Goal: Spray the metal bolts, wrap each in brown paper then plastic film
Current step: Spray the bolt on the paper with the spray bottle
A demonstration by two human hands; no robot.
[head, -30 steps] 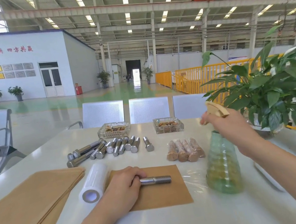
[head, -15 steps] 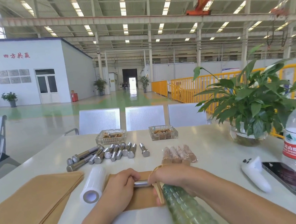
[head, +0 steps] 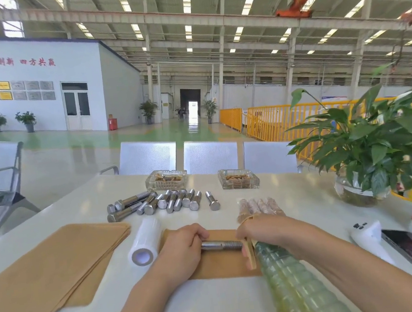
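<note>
1. Hands first: we have our right hand [head: 259,230] curled round the neck of the ribbed, pale green plastic spray bottle [head: 292,283], which lies tilted toward us with its tan trigger head [head: 249,252] aimed at the bolt.
2. Our left hand [head: 183,248] has its fingers wrapped over the head end of the shiny steel bolt [head: 222,245]; the threaded end pokes out bare toward the nozzle.
3. That bolt rests on a single brown paper sheet [head: 219,264] on the white table [head: 219,303].
4. We judge the bolt heavy, rigid, smooth and prone to roll; once wet it should be slippery, so the hex head looks the surest place to hold.
5. Just left lies a white roll of plastic film [head: 145,239], then a stack of brown paper sheets [head: 54,264]; both should be light and flimsy.
6. Further back, four finished wrapped bolts [head: 259,207] sit side by side.
7. Beyond, a cluster of unwrapped steel bolts [head: 161,202] waits.
</note>
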